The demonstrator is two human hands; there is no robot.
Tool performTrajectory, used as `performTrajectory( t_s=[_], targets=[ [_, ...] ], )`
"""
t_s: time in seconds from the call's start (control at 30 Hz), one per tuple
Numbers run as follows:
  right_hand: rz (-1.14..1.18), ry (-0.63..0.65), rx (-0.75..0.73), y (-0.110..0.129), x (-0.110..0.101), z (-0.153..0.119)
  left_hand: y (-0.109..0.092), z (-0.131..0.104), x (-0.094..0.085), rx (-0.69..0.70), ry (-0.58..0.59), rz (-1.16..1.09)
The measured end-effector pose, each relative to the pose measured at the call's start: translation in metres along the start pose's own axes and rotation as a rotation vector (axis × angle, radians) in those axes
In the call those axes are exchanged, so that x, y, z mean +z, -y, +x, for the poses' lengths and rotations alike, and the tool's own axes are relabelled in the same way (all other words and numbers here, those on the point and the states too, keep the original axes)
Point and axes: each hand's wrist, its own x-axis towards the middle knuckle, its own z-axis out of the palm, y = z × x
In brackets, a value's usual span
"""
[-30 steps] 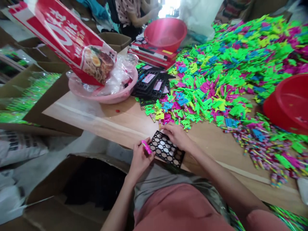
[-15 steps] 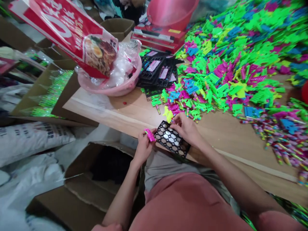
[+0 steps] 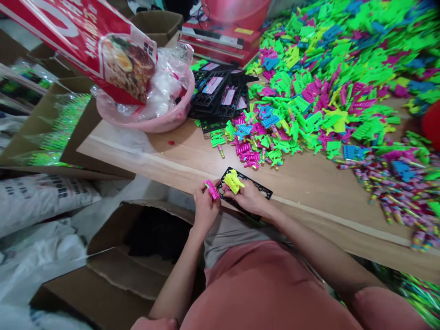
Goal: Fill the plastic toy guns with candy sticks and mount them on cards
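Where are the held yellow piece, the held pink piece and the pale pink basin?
Yellow piece (image 3: 233, 181), head view: its middle.
Pink piece (image 3: 211, 189), head view: its middle.
Pale pink basin (image 3: 161, 125), head view: its front wall.

Right hand (image 3: 250, 198) is back from the pile's (image 3: 309, 105) near edge, now pinching the yellow piece (image 3: 233, 181) that lay there half a second ago. Piece is up over the black grid (image 3: 264, 189), close to left hand (image 3: 205, 208). Hand plus piece now hide most of the grid's holes. Camera has swung too: right-side red tub (image 3: 432, 124) is down to a sliver at frame edge.
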Motion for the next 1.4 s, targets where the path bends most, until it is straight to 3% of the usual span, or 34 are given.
performTrajectory(
  t_s=[0.1, 0.27, 0.37, 0.43, 0.5, 0.57, 0.67, 0.73, 0.8, 0.87, 1.0, 1.07, 1.23, 1.4],
  targets=[
    [-0.069, 0.01, -0.05, 0.0, 0.002, -0.003, -0.002, 0.001, 0.001, -0.024, -0.008, 0.032],
    [-0.425, 0.045, -0.243, 0.001, 0.019, -0.007, -0.004, 0.003, -0.001, -0.057, 0.009, 0.036],
    [-0.47, 0.085, -0.277, 0.003, 0.021, -0.002, 0.0, 0.008, -0.002, -0.048, 0.002, 0.034],
    [-0.401, 0.134, -0.307, 0.003, 0.009, 0.003, 0.002, 0.012, -0.001, -0.047, -0.007, 0.032],
    [-0.337, 0.116, -0.335, 0.004, -0.018, 0.008, 0.002, 0.016, 0.002, -0.052, -0.022, 0.036],
    [-0.364, -0.038, -0.307, 0.003, -0.056, 0.012, 0.001, 0.018, 0.005, -0.065, -0.05, 0.05],
    [-0.566, -0.38, -0.143, -0.002, -0.115, 0.013, -0.003, 0.021, 0.01, -0.089, -0.084, 0.086],
    [-0.647, -0.486, -0.056, -0.009, -0.14, 0.011, -0.005, 0.024, 0.011, -0.088, -0.095, 0.112],
    [-0.717, -0.494, 0.001, -0.016, -0.146, 0.007, -0.004, 0.027, 0.012, -0.067, -0.1, 0.109],
    [-0.756, -0.458, 0.008, -0.022, -0.135, 0.0, -0.001, 0.03, 0.012, -0.022, -0.097, 0.065],
    [-0.691, -0.364, -0.107, -0.023, -0.103, -0.015, 0.007, 0.036, 0.01, 0.045, -0.076, -0.001],
    [-0.65, -0.316, -0.15, -0.018, -0.102, -0.02, 0.009, 0.037, 0.009, 0.037, -0.059, -0.017],
    [-0.576, -0.378, -0.119, -0.005, -0.14, -0.014, 0.01, 0.039, 0.009, 0.007, -0.033, -0.06],
    [-0.764, -0.476, 0.117, -0.001, -0.161, 0.014, 0.01, 0.039, 0.012, 0.013, -0.044, -0.024]
  ],
)
